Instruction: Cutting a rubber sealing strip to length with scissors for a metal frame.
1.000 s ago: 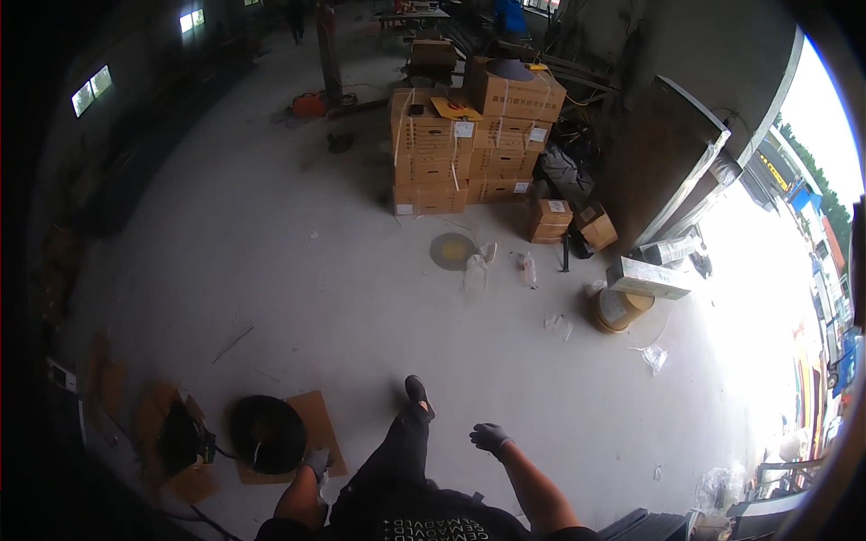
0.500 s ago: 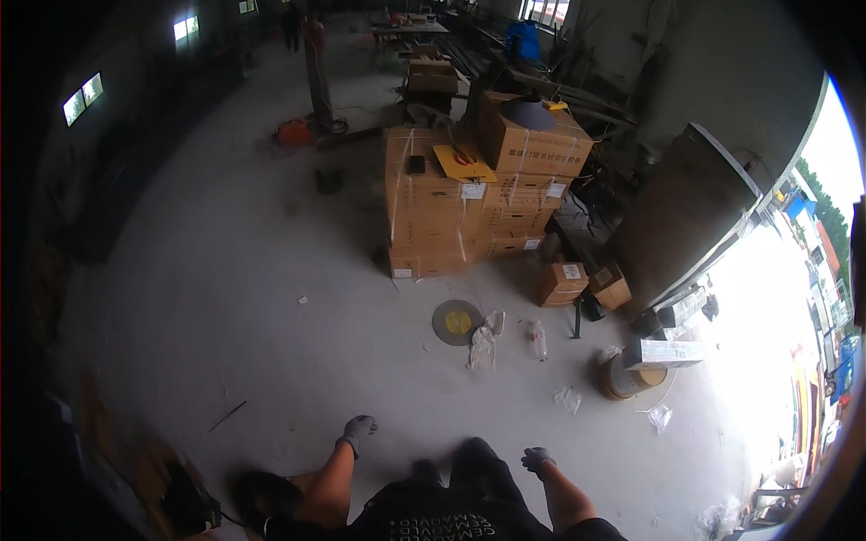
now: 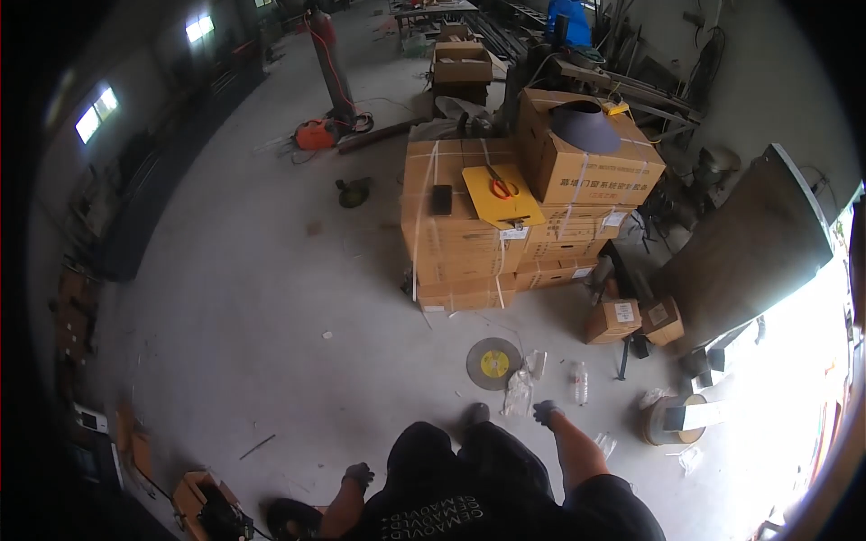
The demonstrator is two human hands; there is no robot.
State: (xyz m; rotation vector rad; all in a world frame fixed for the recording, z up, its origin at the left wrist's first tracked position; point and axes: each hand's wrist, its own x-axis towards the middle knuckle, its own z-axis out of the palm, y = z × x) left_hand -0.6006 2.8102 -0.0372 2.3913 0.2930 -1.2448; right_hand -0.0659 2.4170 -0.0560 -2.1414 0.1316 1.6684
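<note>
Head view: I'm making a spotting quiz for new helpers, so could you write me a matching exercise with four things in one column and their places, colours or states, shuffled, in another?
Things
1. Scissors
2. Round disc
3. Bottle
4. The person's right hand

Places, colours or states
A. See-through, on the floor
B. Gloved in grey
C. Lying on the yellow board
D. Grey with a yellow centre

Right pairs: 1-C, 2-D, 3-A, 4-B
</note>
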